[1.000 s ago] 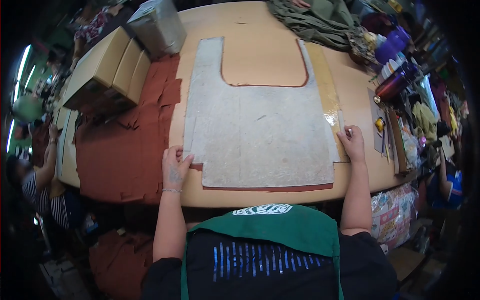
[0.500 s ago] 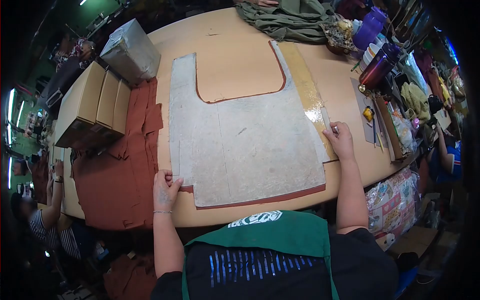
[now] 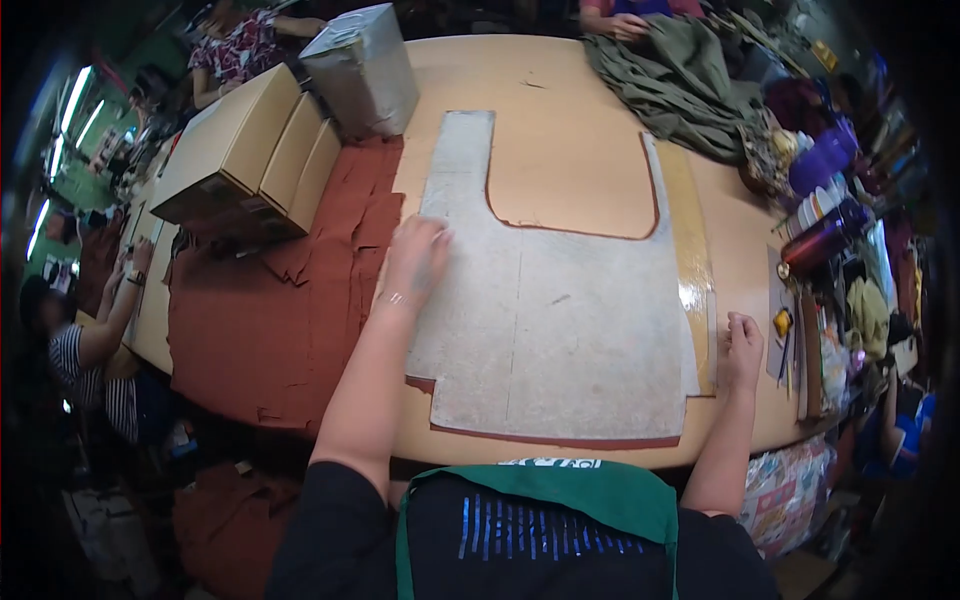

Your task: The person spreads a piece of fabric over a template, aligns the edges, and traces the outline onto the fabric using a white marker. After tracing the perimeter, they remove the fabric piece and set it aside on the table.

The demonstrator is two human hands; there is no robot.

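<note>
The left hand (image 3: pixel 415 255) lies open, flat on the grey stiff pattern board (image 3: pixel 560 320), seemingly smoothing it; the right hand (image 3: pixel 742 345), closed, rests beside its right edge.

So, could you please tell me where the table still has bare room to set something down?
Bare wood lies inside the grey template's U-shaped notch and beyond it, between the metal box and green cloth. The right edge, with bottles and tools, is crowded.

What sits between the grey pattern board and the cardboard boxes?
Head view: rust-brown fabric fills the stretch between the grey pattern board and the cardboard boxes.
</note>
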